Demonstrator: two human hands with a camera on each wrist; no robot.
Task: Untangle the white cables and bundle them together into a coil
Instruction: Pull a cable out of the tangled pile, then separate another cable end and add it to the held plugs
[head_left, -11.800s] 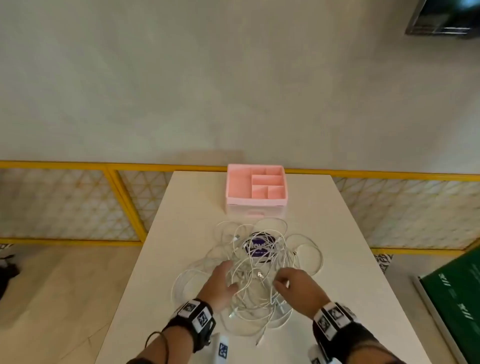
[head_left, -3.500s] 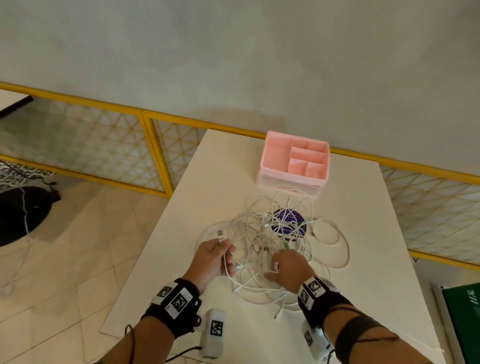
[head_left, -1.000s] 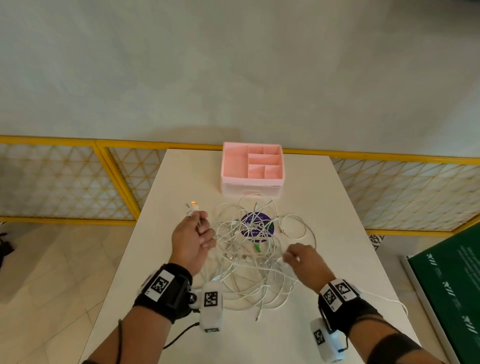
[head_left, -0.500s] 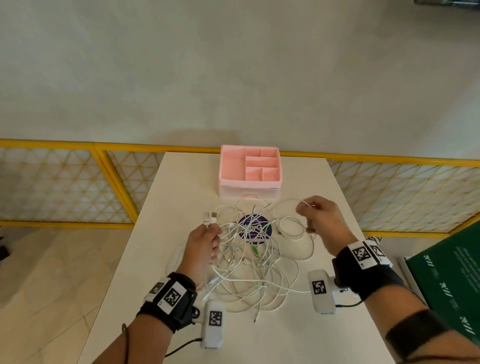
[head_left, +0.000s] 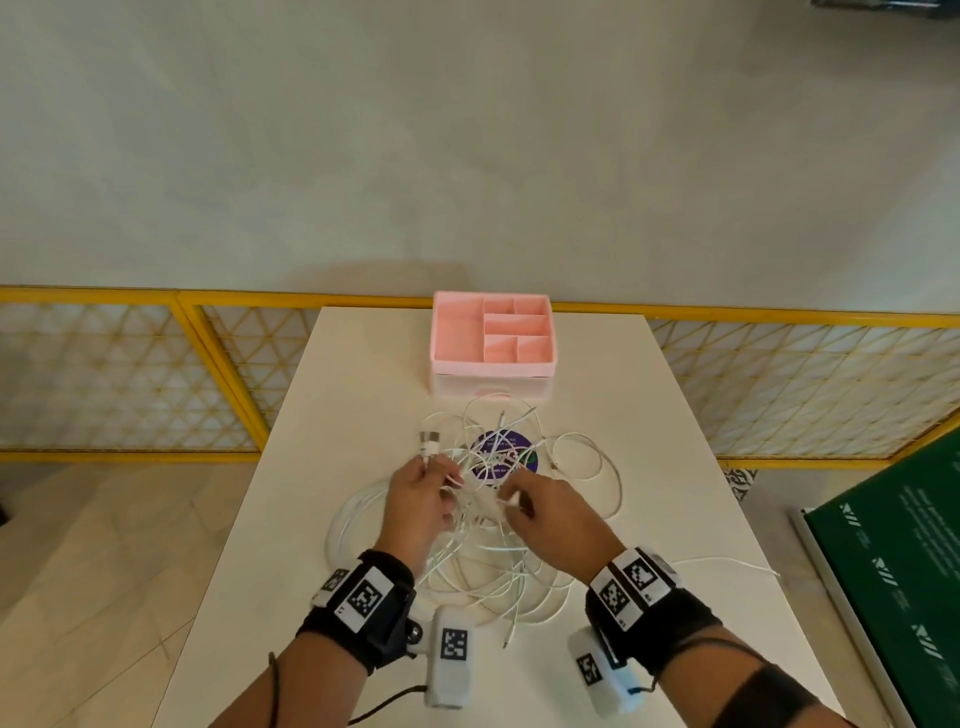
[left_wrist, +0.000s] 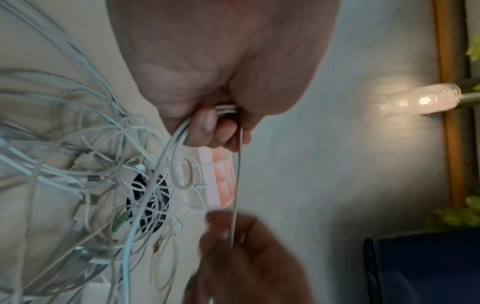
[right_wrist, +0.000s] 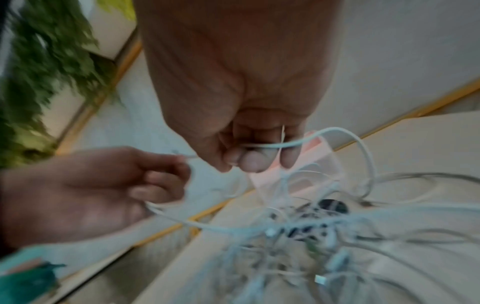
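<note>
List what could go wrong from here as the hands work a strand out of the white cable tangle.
1. The left hand grips several strands beside a plug, while the right hand pinches one; pulling apart may tighten knots in the white cables.
2. Loops lie against the pink organizer; a hard tug might drag it.
3. One cable end lies near the table's right edge and could slide off.

right hand (head_left: 558, 514) has swung back in beside left hand (head_left: 418, 501); both pinch white cables (head_left: 483, 566) closer together
</note>
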